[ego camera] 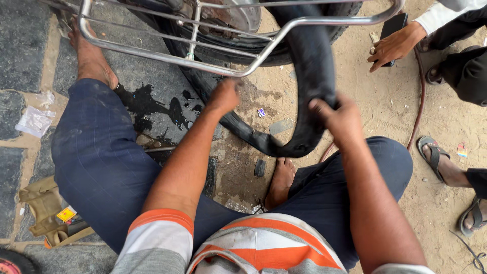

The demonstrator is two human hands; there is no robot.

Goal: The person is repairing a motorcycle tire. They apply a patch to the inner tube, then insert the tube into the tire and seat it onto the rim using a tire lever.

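We note a black rubber inner tube (309, 76), limp and looped. Its long run descends from under the chrome guard rail (243, 71) toward us, bends sharply just in front of our bare foot (281, 180), then runs back up and left toward the tyre (284, 50). The long axis of the loop lies roughly up-down in the view, with the closed bend pointing toward our body.

Right hand (340, 119): fingers curled and clamped on the right-hand run of the tube, just above the bend, thumb side toward the rail. Grasp is firm; the rubber folds under the fingers.

Left hand (223, 95): blurred, at the left-hand run of the tube just below the rail. It touches the rubber there; we cannot tell whether the fingers are closed on it or merely pressing.

Left of the tube: wet dark patch (152, 104) on paving. Right of the tube: sandy ground, a reddish hose (420, 101), another person's hand (395, 45) holding a dark phone (394, 25), and sandalled feet (436, 155).
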